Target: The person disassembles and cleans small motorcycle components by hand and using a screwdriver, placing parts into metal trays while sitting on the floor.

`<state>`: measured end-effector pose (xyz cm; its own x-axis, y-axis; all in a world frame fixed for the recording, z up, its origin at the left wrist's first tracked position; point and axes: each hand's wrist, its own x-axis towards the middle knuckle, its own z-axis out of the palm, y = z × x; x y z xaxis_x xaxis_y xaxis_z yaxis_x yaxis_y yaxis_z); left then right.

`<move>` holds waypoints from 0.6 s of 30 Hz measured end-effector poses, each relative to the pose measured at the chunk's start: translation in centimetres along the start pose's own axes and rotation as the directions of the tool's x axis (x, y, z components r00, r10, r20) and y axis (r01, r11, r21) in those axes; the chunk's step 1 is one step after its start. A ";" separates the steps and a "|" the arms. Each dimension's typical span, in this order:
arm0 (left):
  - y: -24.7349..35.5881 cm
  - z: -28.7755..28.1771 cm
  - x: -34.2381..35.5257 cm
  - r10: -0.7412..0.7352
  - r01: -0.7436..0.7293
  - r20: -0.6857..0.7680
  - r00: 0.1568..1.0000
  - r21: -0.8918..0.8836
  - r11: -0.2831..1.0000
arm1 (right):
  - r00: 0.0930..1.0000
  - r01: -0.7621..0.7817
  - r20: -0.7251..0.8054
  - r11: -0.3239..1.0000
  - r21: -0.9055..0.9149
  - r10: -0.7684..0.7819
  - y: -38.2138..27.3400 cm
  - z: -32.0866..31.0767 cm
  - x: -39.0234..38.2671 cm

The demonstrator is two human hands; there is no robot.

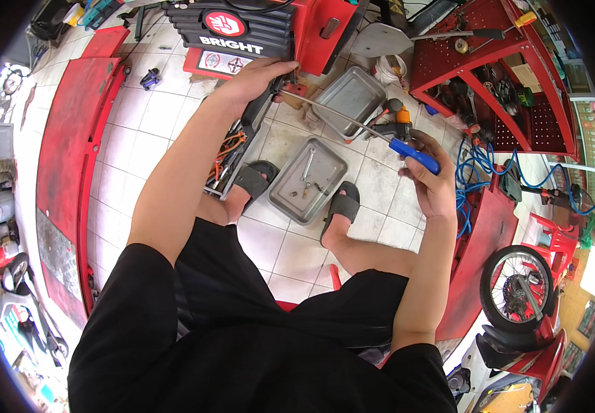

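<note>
In my right hand (427,175) is a long screwdriver with a blue handle (414,157), the fingers wrapped round it. Its thin metal shaft (338,115) slants up and left toward my left hand (256,82). That hand is closed around a dark part in front of the red cabinet; the part's kind is hidden by the fingers. Just under my left forearm an open drawer (232,155) holds orange-handled tools. Between my feet lies a grey metal tray (282,196) with a wrench (309,165) and several small metal parts in it.
A second grey tray (349,103) sits farther off, beside a power tool (395,124). At the right stand a red tool cart (442,69), coiled blue hose (473,165) and a motorcycle wheel (517,286). A long red platform (70,138) runs along the left.
</note>
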<state>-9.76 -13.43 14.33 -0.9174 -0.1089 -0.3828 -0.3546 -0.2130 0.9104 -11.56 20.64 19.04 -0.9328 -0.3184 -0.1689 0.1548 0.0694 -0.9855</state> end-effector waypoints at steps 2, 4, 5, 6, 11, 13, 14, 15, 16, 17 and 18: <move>0.2 -0.1 0.1 0.015 -0.015 -0.010 1.000 -0.001 1.000 | 0.981 -0.186 0.069 0.982 0.036 0.183 -1.1 -0.5 0.1; 0.0 -0.3 0.5 0.030 -0.031 -0.017 0.999 -0.018 0.999 | 0.865 -0.459 0.269 0.884 0.084 0.424 -2.1 -3.2 1.1; 0.0 -0.4 0.5 0.023 -0.023 -0.015 1.000 -0.010 1.000 | 0.898 -0.405 0.198 0.914 0.025 0.393 -1.9 -2.8 0.8; 0.0 -0.4 0.5 0.015 -0.015 -0.014 1.000 -0.002 1.000 | 0.942 -0.312 0.136 0.950 0.011 0.308 -1.5 -2.1 0.6; 0.2 -0.4 0.3 0.015 -0.015 -0.008 1.000 -0.043 0.999 | 0.993 0.086 0.086 0.992 -0.089 -0.078 0.2 -1.3 0.7; 0.5 -0.5 0.1 -0.005 0.005 0.009 1.000 -0.063 0.998 | 0.973 0.218 0.121 0.958 -0.184 -0.198 0.7 -1.8 0.8; 0.5 -0.4 0.1 -0.008 0.009 0.007 1.000 -0.043 0.999 | 0.972 0.225 0.114 0.959 -0.171 -0.208 0.9 -1.9 0.7; 0.5 -0.3 0.1 -0.012 0.012 0.006 1.000 -0.024 1.000 | 0.970 0.232 0.106 0.960 -0.158 -0.217 0.9 -1.8 0.7; 0.5 -0.2 0.1 -0.016 0.016 0.002 1.000 -0.004 1.000 | 0.982 0.182 0.075 0.980 -0.083 -0.176 0.6 -1.1 0.5; 0.5 -0.2 0.1 -0.015 0.015 0.001 1.000 -0.009 1.000 | 0.990 0.132 0.047 0.991 -0.006 -0.131 0.3 -0.7 0.3; 0.4 -0.2 0.1 -0.014 0.014 0.000 1.000 -0.014 1.000 | 0.999 0.008 0.044 1.000 0.022 -0.009 -0.3 -0.7 0.3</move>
<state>-9.98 -13.70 14.63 -0.9124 -0.1063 -0.3953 -0.3646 -0.2276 0.9029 -12.08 21.19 19.28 -0.9190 -0.3601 -0.1607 0.1545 0.0461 -0.9869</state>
